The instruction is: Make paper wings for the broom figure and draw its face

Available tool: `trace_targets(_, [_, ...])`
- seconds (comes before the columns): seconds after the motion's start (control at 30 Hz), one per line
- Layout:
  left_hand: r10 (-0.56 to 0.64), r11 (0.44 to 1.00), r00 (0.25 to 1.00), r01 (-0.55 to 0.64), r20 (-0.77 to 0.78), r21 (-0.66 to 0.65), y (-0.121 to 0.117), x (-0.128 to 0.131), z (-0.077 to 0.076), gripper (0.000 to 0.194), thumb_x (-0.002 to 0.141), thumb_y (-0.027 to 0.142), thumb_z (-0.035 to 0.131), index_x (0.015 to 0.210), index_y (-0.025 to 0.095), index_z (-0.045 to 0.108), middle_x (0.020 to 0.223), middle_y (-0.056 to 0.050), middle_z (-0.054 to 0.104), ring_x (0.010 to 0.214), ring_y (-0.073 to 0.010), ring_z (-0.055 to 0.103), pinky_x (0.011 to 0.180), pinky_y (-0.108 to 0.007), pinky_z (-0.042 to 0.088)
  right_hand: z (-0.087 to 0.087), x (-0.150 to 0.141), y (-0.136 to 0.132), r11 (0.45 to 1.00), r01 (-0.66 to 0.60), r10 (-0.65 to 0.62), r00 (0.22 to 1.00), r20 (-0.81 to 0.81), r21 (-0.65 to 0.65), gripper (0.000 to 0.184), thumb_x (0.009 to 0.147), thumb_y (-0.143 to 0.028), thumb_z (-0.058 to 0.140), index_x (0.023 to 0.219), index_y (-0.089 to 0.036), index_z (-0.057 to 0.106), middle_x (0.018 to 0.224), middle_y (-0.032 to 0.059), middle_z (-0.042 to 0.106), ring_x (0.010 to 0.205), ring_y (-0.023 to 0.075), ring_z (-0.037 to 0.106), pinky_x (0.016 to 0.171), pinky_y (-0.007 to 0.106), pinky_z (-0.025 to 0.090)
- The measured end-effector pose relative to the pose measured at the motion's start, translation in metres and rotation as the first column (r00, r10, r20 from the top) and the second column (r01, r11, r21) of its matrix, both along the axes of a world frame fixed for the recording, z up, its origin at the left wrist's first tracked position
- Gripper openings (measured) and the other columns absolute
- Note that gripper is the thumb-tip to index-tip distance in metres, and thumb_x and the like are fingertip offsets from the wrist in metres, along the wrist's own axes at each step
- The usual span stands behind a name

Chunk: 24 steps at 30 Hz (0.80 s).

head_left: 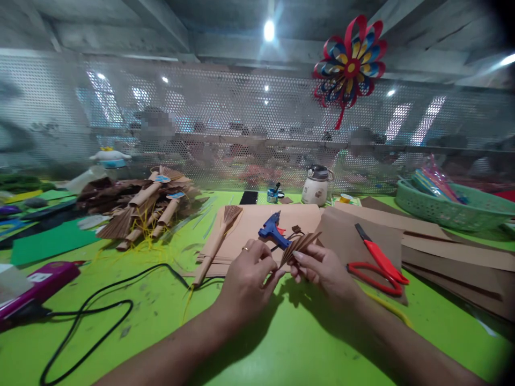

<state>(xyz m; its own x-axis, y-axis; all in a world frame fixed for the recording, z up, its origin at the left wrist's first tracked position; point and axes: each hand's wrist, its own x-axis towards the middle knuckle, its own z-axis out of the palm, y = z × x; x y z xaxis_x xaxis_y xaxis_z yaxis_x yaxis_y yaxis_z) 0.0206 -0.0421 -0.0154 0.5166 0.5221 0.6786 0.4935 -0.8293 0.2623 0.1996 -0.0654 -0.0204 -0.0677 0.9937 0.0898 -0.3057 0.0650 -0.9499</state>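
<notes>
Both my hands meet over the green table (161, 316) and pinch a small pleated brown paper fan (300, 245). My left hand (249, 279), with a ring on one finger, grips the fan's lower end. My right hand (324, 271) holds it from the right with closed fingers. The fan's pleats spread up and to the right. Just behind it a blue glue gun (271, 229) lies on brown paper sheets (257, 220). A finished paper fan on a rolled handle (217, 241) lies to the left of the hands.
Red-handled scissors (380, 262) lie on brown paper to the right. A pile of rolled paper fans (140, 209) sits at back left, a black cord (100, 311) runs across the front left, a green basket (454, 206) stands at back right. A white jar (316, 185) stands by the mesh screen.
</notes>
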Motion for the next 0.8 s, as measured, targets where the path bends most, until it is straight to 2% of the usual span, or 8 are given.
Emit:
trace_targets(0.2, [-0.034,0.999,0.995,0.036,-0.092,0.019,-0.003,0.0,-0.001,0.009,0.084,0.014,0.054,0.075,0.015,0.054,0.084,-0.008,0.055,0.076,-0.0195,0.047,0.063,-0.032,0.037,-0.001,0.0,0.001,0.999,-0.025,0.024,0.999,-0.022,-0.026,0.016,0.074,-0.027,0.071,0.078,-0.013,0.063,0.066,0.0019,0.061,0.06,0.0119,0.057,0.051,0.023,0.043])
trace_targets(0.47, [-0.027,0.985,0.992,0.004,-0.125,-0.175,-0.007,-0.001,-0.004,0.013,0.085,0.028,0.057,0.078,0.017,0.057,0.077,-0.005,0.059,0.073,-0.0203,0.051,0.065,-0.033,0.039,0.002,-0.001,0.0,0.998,-0.023,0.023,1.0,-0.004,-0.059,0.018,0.072,-0.028,0.072,0.08,-0.013,0.064,0.067,0.0022,0.062,0.058,0.0107,0.055,0.052,0.022,0.041])
trace_targets(0.6, [-0.079,0.965,0.984,0.035,-0.157,-0.262,-0.008,0.001,-0.001,0.014,0.085,0.023,0.051,0.082,0.018,0.064,0.076,-0.006,0.062,0.072,-0.0204,0.055,0.066,-0.033,0.042,0.003,0.0,-0.001,0.998,-0.017,0.018,1.0,0.021,-0.06,0.018,0.073,-0.028,0.071,0.08,-0.013,0.065,0.068,0.0028,0.063,0.057,0.01,0.054,0.051,0.022,0.04])
trace_targets(0.7, [-0.095,0.966,0.982,0.051,-0.166,-0.253,-0.008,-0.001,0.002,0.014,0.083,0.022,0.052,0.081,0.02,0.066,0.073,-0.006,0.061,0.072,-0.0206,0.056,0.066,-0.034,0.044,0.003,0.001,0.0,0.998,-0.021,0.023,0.999,0.033,-0.053,0.016,0.074,-0.028,0.069,0.079,-0.013,0.065,0.069,0.0031,0.063,0.057,0.0097,0.054,0.051,0.022,0.04])
trace_targets(0.8, [-0.051,0.981,0.994,0.032,-0.096,-0.194,-0.011,-0.013,0.009,0.012,0.081,0.028,0.057,0.084,0.019,0.066,0.082,-0.007,0.062,0.078,-0.0222,0.057,0.068,-0.036,0.047,0.001,0.003,0.003,0.998,-0.026,0.029,0.999,0.045,-0.05,0.016,0.076,-0.028,0.067,0.081,-0.013,0.065,0.069,0.0025,0.062,0.057,0.0092,0.053,0.051,0.022,0.04])
